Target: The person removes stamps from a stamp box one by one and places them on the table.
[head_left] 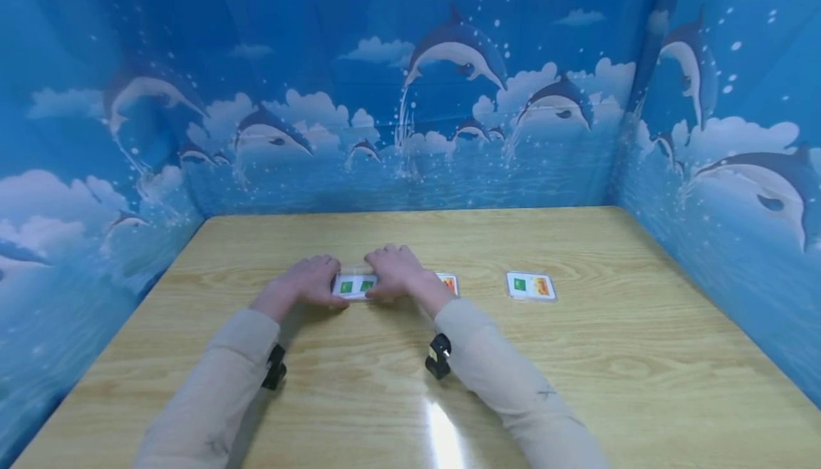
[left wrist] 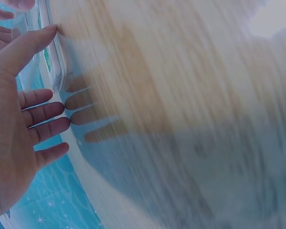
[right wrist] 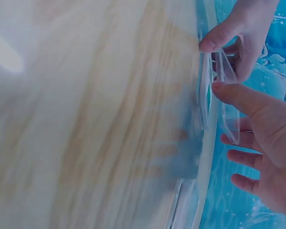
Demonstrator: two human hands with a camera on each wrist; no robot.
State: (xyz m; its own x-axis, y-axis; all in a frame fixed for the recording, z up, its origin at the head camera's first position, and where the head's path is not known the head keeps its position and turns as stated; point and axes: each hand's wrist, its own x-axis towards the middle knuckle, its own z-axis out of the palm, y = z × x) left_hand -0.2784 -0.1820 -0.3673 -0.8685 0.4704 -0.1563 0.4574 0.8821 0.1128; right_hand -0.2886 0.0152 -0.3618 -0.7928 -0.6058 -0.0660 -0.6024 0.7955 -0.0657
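A flat, clear plastic case (head_left: 356,289) with a white card showing green pictures lies on the wooden table, between the two hands. My left hand (head_left: 313,281) grips its left end, the thumb at the near edge and the fingers on the far side. A clear cover (right wrist: 230,117) stands tilted away from the case in the right wrist view. My right hand (head_left: 394,273) pinches this cover, its thumb on the near side and fingertips behind. In the left wrist view, the left thumb touches the case edge and most of the case is out of frame.
Just right of my right wrist lies a second card case (head_left: 449,282), partly hidden by the arm. Farther right is another card case (head_left: 531,286) with a green and an orange picture. Blue dolphin curtains (head_left: 410,169) border the wooden table (head_left: 628,355).
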